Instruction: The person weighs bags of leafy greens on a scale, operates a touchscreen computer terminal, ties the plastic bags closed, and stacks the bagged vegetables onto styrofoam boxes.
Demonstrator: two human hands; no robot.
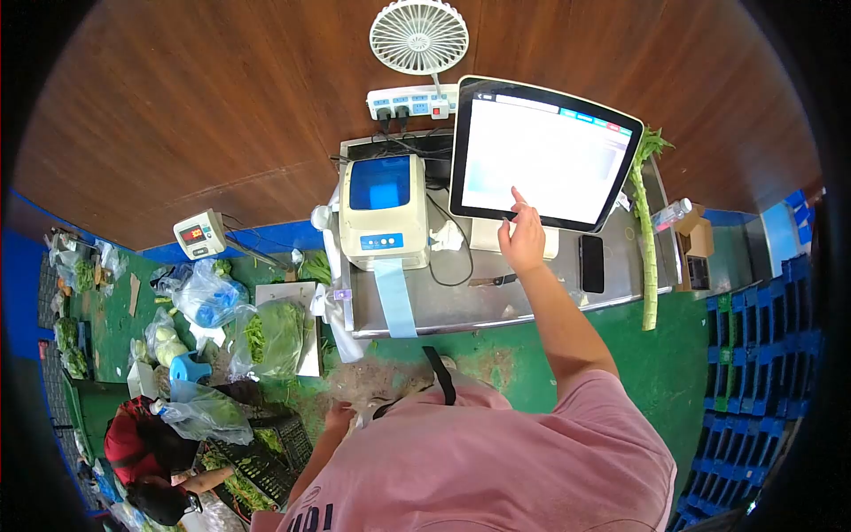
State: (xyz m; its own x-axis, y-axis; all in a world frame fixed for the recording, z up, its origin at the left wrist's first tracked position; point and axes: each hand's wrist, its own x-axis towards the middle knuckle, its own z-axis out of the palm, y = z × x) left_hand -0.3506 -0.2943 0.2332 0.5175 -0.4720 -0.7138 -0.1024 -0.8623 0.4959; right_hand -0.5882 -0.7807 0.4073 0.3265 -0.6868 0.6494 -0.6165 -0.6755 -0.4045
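Note:
My right hand [524, 238] is raised at the lower edge of a large touch screen [545, 160], its index finger stretched out to the lit display. Its other fingers look loosely bent, and nothing shows in it. My left hand [339, 415] hangs low beside my body, left of my pink shirt; its fingers are too small and partly hidden to make out. Left of the screen stands a label printer [386, 208] with a blue lid, a pale blue label strip [394, 297] hanging from its front. A black phone [591, 263] and a knife [493, 280] lie on the metal table [452, 310].
A long green stalk [649, 257] leans at the table's right end beside a bottle [671, 215]. A scale display [199, 235] and bagged vegetables [279, 337] are left. A co-worker [146, 452] bends over a black crate [266, 461]. Blue pallets [758, 355] stand right.

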